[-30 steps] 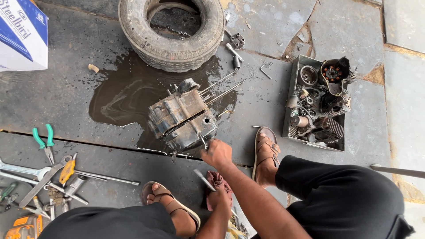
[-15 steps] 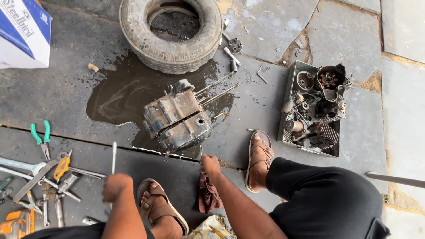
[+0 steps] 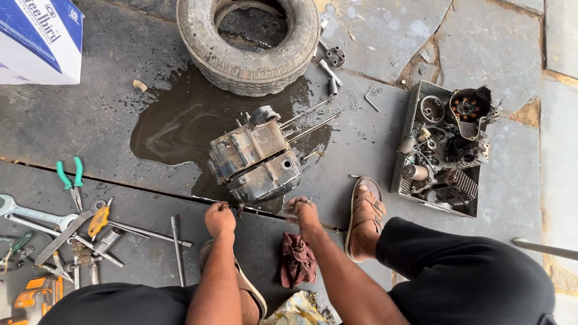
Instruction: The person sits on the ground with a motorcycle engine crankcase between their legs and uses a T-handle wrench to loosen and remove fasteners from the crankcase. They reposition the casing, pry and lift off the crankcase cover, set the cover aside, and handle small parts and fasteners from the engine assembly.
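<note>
A greasy metal engine case (image 3: 256, 156) with long studs lies on the wet stone floor, in a dark puddle. My left hand (image 3: 220, 220) is curled into a fist at the case's lower left edge and seems to grip a lug there. My right hand (image 3: 303, 212) sits at the lower right edge, its fingertips pinched on a small metal part that is too small to make out. A dark red rag (image 3: 297, 259) lies just below my right hand, between my sandalled feet.
A worn tyre (image 3: 248, 37) lies beyond the engine. A metal tray (image 3: 402, 171) of engine parts stands at the right. Green-handled pliers (image 3: 71, 177), spanners, a screwdriver and a long rod (image 3: 177, 250) lie at the left. A blue and white box (image 3: 39, 37) is far left.
My left hand no longer holds the long rod upright; it has moved right to the engine's lower edge. My right hand has risen from the rag to the engine.
</note>
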